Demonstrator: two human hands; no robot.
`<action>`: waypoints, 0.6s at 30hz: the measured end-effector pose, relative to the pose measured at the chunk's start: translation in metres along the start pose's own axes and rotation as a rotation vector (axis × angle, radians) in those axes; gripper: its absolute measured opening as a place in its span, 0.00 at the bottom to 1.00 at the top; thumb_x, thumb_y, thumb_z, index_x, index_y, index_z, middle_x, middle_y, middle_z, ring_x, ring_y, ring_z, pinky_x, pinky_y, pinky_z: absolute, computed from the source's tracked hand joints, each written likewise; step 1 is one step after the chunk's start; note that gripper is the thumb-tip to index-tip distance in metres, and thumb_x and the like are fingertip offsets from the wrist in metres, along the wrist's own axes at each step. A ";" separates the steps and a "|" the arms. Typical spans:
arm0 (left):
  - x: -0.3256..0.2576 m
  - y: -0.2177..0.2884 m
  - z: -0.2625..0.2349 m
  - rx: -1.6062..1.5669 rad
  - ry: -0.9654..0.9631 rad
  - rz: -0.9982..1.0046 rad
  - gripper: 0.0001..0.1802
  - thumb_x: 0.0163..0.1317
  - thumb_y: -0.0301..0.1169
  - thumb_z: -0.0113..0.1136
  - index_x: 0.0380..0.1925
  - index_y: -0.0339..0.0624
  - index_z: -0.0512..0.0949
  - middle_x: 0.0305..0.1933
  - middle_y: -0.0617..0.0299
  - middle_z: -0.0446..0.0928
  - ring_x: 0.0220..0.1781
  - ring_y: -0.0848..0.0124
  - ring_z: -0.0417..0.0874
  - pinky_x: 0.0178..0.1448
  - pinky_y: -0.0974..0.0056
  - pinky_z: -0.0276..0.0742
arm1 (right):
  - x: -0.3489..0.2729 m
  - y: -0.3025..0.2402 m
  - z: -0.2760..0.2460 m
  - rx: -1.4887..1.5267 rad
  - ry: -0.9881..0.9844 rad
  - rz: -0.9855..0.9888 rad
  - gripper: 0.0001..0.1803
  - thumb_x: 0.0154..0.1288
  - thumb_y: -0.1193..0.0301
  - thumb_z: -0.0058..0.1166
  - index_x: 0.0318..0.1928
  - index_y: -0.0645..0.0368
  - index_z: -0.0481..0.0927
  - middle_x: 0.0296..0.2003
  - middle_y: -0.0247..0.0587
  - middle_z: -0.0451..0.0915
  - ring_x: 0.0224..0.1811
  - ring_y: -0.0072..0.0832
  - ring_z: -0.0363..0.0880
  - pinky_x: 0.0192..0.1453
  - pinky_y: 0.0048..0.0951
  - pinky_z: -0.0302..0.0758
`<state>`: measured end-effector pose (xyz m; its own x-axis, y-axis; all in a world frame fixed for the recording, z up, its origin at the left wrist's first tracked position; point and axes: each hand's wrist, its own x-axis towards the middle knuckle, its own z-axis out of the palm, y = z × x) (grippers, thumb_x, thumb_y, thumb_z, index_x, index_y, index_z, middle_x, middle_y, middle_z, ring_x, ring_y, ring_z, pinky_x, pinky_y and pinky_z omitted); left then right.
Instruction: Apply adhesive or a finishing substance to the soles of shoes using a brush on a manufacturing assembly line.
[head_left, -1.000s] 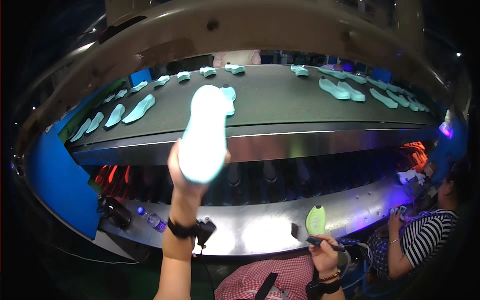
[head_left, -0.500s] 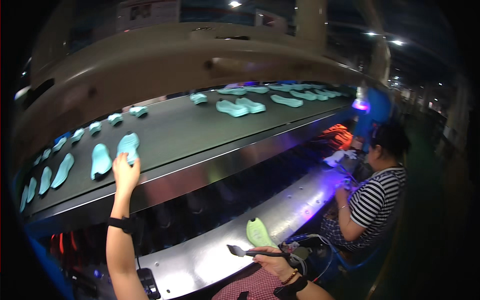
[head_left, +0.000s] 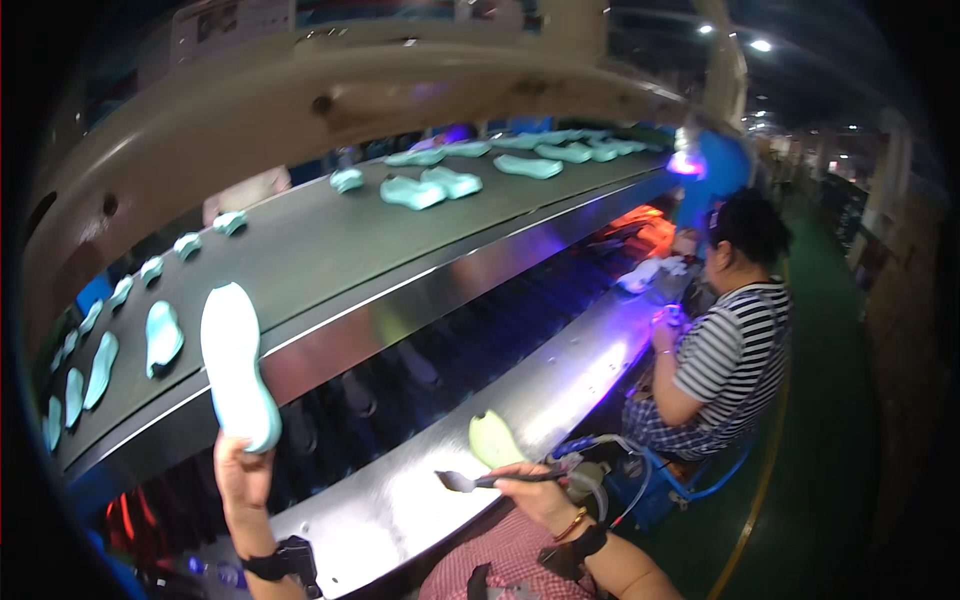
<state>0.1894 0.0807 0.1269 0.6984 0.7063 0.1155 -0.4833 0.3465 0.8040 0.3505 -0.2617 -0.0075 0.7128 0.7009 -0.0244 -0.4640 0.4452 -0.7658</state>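
Observation:
A pale turquoise shoe sole [head_left: 236, 350] stands nearly upright in front of the belt's edge, its lower end pinched by my left hand [head_left: 243, 472]. My right hand [head_left: 535, 497] grips the dark handle of a flat brush [head_left: 457, 482], whose bristles point left above the metal ledge. Just beyond that hand, a yellow-green shoe sole [head_left: 492, 440] lies on the ledge; its near end is partly hidden. Another turquoise sole [head_left: 163, 335] rests on the belt to the left of the raised one.
Many turquoise soles lie along the dark conveyor belt [head_left: 310, 255]. A shiny metal ledge [head_left: 385, 525] curves below it. On the right, a co-worker in a striped shirt [head_left: 735, 335] sits beside a purple lamp [head_left: 686, 162]. Cables and tubes [head_left: 640, 470] hang between us.
My left hand has lifted the turquoise sole off the belt and drawn it toward me. The brush stays in my right hand. The view has shifted slightly to the right.

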 end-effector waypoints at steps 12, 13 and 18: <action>-0.135 -0.195 -0.022 -0.374 -0.157 -0.647 0.52 0.48 0.72 0.38 0.61 0.41 0.55 0.58 0.42 0.63 0.58 0.46 0.66 0.60 0.43 0.61 | 0.005 0.015 0.018 -0.190 -0.057 0.125 0.10 0.54 0.80 0.54 0.38 0.68 0.77 0.34 0.43 0.80 0.36 0.22 0.78 0.44 0.20 0.74; -0.143 -0.195 -0.019 -0.546 -0.182 -0.679 0.51 0.48 0.72 0.36 0.61 0.43 0.55 0.59 0.42 0.62 0.60 0.46 0.64 0.62 0.43 0.60 | 0.009 0.022 0.024 -0.191 -0.076 0.149 0.10 0.54 0.80 0.54 0.38 0.68 0.77 0.34 0.43 0.80 0.36 0.22 0.78 0.44 0.20 0.74; -0.152 -0.201 -0.001 -0.670 -0.219 -0.687 0.52 0.49 0.74 0.24 0.61 0.42 0.56 0.56 0.41 0.64 0.57 0.46 0.67 0.60 0.42 0.61 | 0.022 0.035 0.040 -0.291 -0.088 0.149 0.09 0.54 0.81 0.53 0.37 0.67 0.77 0.34 0.45 0.80 0.34 0.23 0.78 0.43 0.22 0.75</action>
<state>0.1800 -0.0955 -0.0535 0.9891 0.1136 -0.0939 -0.0874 0.9650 0.2473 0.3288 -0.2083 -0.0097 0.5948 0.7972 -0.1038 -0.3811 0.1659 -0.9095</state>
